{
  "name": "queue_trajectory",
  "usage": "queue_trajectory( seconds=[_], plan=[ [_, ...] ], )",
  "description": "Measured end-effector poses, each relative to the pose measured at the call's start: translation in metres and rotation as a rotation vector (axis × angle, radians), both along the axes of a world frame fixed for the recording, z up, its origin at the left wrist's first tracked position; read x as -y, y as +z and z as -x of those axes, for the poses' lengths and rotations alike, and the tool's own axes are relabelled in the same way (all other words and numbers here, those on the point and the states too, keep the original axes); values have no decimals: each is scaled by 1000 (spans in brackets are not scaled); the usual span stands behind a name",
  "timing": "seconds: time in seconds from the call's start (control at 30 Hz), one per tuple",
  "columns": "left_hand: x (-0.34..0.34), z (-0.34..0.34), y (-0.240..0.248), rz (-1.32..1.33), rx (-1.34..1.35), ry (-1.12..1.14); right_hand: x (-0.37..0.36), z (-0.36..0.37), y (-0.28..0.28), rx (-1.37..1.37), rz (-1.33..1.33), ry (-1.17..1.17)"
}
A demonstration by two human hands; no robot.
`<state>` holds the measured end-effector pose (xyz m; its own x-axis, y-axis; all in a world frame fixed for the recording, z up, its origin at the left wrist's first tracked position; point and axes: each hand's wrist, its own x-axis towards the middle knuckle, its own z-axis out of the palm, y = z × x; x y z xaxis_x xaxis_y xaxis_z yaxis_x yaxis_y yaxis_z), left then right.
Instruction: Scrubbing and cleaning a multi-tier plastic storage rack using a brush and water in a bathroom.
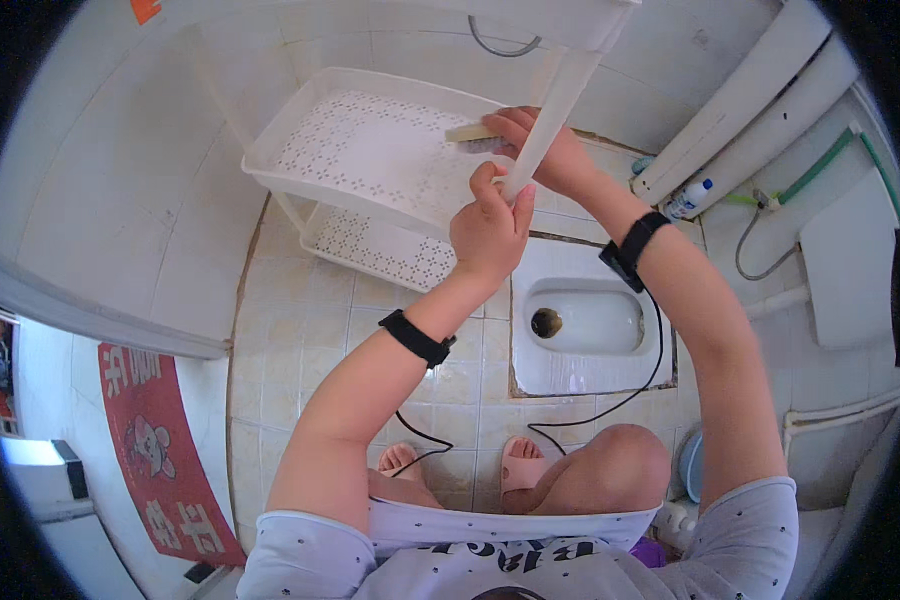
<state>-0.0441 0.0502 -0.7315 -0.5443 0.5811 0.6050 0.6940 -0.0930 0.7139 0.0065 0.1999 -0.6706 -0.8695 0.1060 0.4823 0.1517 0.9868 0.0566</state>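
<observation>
A white plastic tiered shelf rack stands in front of me, its middle tray (370,208) perforated with a pattern of small holes. My left hand (488,232) is closed round the rack's near upright post (560,95), close to the tray's front right corner. Behind that post, my right hand (533,135) grips a scrubbing brush (470,132) with a cream-coloured back and pale bristles. The brush is over the right part of the middle tray, bristles downward; whether they touch it I cannot tell. The post hides part of my right hand.
A lower tray (375,262) sits beneath. To the right are a squat toilet (580,365), white pipes (730,100), a bottle (687,200), a green hose (815,170) and a white cistern (850,270). Black cables run from my wristbands. A red mat (165,450) lies at left.
</observation>
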Motion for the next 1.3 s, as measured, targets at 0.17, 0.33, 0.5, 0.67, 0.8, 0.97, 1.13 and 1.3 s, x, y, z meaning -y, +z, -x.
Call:
queue_trajectory(
  seconds=[0.17,0.33,0.5,0.67,0.8,0.97,1.13,1.3],
  plan=[
    [26,28,-8,-45,-121,56,5,26,-7,278,92,87],
    [48,65,-20,2,-118,56,22,34,16,501,277,19],
    [61,120,-18,-115,-165,143,46,34,-2,484,363,22],
    [46,133,-19,-186,135,141,72,44,-23,235,673,-28],
    [32,134,-21,-336,-109,327,95,73,-27,154,611,-53],
    [38,154,-17,-263,-171,477,90,59,0,417,464,-254],
    [26,139,-22,-239,-158,469,96,88,-11,419,388,-152],
    [29,159,-24,-338,-131,520,98,97,-11,363,500,-66]
  ],
)
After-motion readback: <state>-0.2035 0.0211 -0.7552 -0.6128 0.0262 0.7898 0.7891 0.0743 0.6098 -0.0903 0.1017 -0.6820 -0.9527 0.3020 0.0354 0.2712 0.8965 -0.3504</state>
